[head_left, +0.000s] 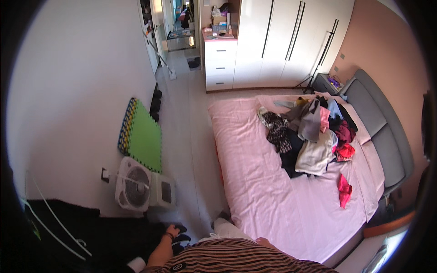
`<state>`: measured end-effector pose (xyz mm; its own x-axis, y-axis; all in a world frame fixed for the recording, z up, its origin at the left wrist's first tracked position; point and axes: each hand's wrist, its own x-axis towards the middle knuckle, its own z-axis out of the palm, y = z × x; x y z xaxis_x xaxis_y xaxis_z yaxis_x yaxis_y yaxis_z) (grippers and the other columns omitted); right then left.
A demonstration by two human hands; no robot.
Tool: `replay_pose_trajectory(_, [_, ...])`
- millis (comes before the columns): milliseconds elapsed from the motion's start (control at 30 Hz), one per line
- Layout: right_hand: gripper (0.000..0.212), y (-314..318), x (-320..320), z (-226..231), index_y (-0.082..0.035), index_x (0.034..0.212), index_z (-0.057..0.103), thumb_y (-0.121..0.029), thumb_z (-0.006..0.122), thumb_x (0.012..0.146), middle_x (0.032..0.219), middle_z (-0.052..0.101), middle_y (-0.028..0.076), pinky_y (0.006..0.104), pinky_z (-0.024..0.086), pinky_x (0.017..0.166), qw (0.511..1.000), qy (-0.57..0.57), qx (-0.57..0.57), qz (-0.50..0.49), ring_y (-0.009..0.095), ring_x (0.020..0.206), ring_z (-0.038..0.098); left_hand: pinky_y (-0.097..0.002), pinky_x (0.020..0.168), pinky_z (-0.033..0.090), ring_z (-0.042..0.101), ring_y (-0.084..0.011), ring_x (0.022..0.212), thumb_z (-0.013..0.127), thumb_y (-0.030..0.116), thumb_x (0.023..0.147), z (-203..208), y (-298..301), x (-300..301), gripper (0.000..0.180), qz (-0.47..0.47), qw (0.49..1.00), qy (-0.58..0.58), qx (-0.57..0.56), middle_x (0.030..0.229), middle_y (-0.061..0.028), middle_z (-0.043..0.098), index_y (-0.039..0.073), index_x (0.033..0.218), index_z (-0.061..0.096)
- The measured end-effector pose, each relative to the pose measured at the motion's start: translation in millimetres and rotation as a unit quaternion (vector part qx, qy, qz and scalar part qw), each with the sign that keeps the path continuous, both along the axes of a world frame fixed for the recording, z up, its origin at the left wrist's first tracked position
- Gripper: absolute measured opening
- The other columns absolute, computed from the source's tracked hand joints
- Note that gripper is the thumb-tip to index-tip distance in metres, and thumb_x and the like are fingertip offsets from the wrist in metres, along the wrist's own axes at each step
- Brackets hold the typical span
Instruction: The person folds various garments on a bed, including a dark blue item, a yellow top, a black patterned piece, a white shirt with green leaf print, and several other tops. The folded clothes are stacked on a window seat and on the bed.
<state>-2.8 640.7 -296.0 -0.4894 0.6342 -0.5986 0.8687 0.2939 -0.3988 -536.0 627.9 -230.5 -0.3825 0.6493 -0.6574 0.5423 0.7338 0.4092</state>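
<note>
My left hand (172,230) reaches out at the lower left, its fingers curled against something black (180,228); what that is I cannot make out. Beside it, a large dark cloth (114,234) fills the lower left corner, with white clothes hangers (57,230) in front. Only a small part of my right hand (262,241) shows, by the near edge of the bed; its fingers are hidden. A heap of mixed clothes, with a cream garment (315,154) on its near side, lies on the pink bedsheet (255,182). A red garment (344,191) lies apart from the heap.
A white fan (133,184) and a pale boxy appliance (162,190) stand by the left wall, before green foam mats (144,136). A white wardrobe (255,41) spans the back, with a black tripod (314,75) near it. The grey headboard (378,123) is at the right.
</note>
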Motion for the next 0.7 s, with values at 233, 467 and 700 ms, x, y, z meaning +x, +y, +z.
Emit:
replay_pose_trajectory(233, [0.028,208.0,-20.2,22.9,-0.004,0.106,0.055,-0.019,0.057,0.083,0.083,0.062,0.012,0.0334,0.049,0.051,0.79,0.187,-0.173,-0.558,0.021,0.062,0.063,-0.0377,0.083,0.045,0.059,-0.0311,0.091,0.055,0.031,0.077,-39.3,86.3,-23.5,0.046,-0.081,0.976,-0.076,-0.187,0.096,-0.0199,0.063,-0.001,0.109,0.056])
replay_pose_trajectory(467, [0.03,274.3,-48.9,48.5,-0.004,0.107,0.055,-0.02,0.058,0.082,0.085,0.063,0.011,0.0333,0.049,0.053,0.753,0.256,-0.188,-0.576,0.021,0.065,0.064,-0.0363,0.092,0.041,0.054,-0.0315,0.106,0.057,0.032,0.076,-70.2,232.2,20.0,0.044,-0.136,0.985,-0.102,-0.014,0.112,-0.0186,0.058,0.002,0.109,0.059])
replay_pose_trajectory(700, [0.024,216.3,-21.3,24.5,-0.008,0.102,0.055,-0.022,0.059,0.082,0.083,0.062,0.009,0.0341,0.047,0.051,0.665,0.145,-0.236,-0.693,0.022,0.065,0.063,-0.0347,0.077,0.046,0.058,-0.0217,0.089,0.056,0.027,0.081,-42.4,395.2,87.6,0.033,-0.474,0.852,-0.217,-0.039,0.103,-0.0066,0.059,0.011,0.109,0.055])
